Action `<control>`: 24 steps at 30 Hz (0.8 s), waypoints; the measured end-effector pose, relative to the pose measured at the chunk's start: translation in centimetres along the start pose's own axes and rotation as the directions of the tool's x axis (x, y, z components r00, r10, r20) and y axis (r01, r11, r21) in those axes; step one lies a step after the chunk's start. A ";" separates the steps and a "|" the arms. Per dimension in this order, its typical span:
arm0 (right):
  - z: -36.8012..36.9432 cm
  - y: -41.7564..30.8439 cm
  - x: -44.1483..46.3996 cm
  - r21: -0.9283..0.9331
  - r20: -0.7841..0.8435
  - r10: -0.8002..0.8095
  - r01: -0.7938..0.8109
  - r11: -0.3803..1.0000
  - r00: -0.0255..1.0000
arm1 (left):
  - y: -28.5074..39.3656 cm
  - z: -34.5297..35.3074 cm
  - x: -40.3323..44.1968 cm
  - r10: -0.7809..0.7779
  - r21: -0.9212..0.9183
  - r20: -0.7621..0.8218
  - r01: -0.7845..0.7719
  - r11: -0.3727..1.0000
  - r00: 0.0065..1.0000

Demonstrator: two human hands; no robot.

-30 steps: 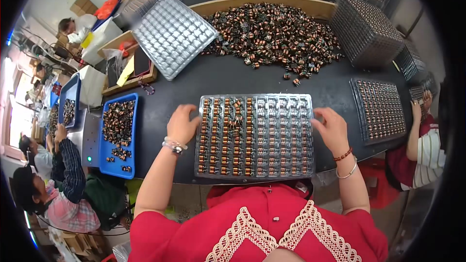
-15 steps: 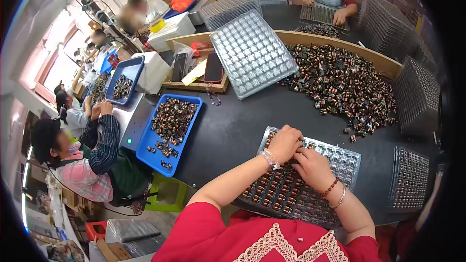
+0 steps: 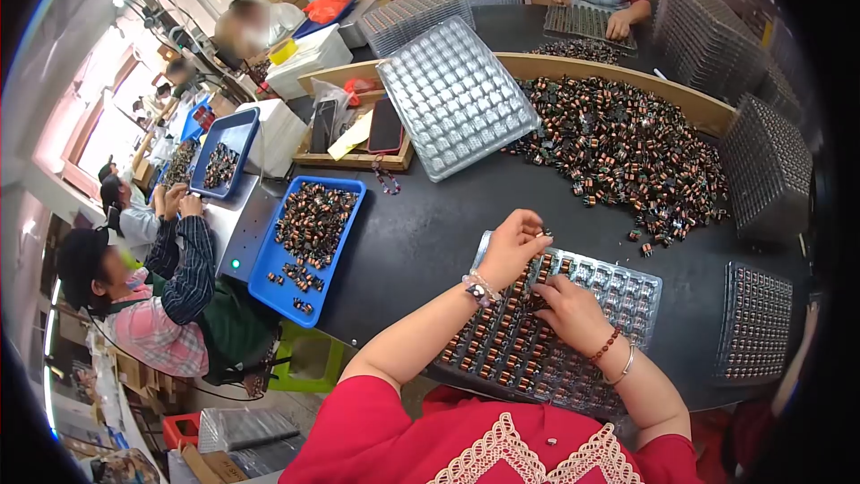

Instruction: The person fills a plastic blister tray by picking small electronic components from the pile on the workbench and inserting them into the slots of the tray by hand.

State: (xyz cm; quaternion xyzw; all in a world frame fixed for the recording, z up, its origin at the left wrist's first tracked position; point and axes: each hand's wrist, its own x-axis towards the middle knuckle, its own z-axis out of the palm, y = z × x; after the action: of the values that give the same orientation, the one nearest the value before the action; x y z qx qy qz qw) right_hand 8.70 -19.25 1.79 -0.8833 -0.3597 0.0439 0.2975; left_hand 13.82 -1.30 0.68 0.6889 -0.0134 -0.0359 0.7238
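Observation:
A clear plastic tray (image 3: 616, 285) lies in front of me, its left part filled with rows of small copper-wound coils (image 3: 488, 341) and its right part showing bare pockets. Above the tray's upper edge, my left hand (image 3: 509, 251) pinches a small coil (image 3: 545, 233) at its fingertips. Lower and to the right, my right hand (image 3: 575, 312) reaches down over the filled rows, its thumb and fingers close together at a coil's place. What sits between those fingertips is hidden.
A big heap of coils (image 3: 618, 148) lies against a wooden rail (image 3: 640, 79). Nearby are a blue tray (image 3: 330, 282) of coils, a clear tray (image 3: 457, 99), stacked trays (image 3: 761, 170), a filled tray (image 3: 755, 323) and a wooden box (image 3: 394, 158). Co-workers sit left and opposite.
My hands have moved apart: the left has lifted up and slightly left from the tray, showing a coil at its fingertips. My right hand stays over the rows. The view has shifted slightly.

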 end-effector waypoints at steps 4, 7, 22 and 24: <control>0.0 0.5 -0.7 0.039 -0.039 -0.012 0.014 0.999 0.999 | 0.9 0.1 -0.4 -0.080 -0.049 0.030 0.081 0.995 0.996; -1.2 0.0 -1.5 0.070 -0.176 -0.002 0.015 0.997 0.984 | 1.2 0.4 -0.7 -0.072 -0.050 0.035 0.074 0.996 0.997; -3.5 9.1 -12.8 0.931 -0.281 0.696 0.013 0.364 0.661 | 2.6 2.0 -1.3 0.024 0.365 0.034 -0.035 0.931 0.999; -3.0 10.2 -13.9 0.964 -0.265 0.779 0.148 0.219 0.568 | 2.5 2.1 -1.4 0.029 0.378 0.047 -0.045 0.925 0.998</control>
State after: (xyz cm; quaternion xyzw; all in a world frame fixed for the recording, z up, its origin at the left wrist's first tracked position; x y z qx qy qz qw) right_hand 5.58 -35.65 -3.36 -0.5221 0.1114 -0.0464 0.8443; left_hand 12.36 -3.20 3.33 0.8145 -0.0478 -0.0331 0.5772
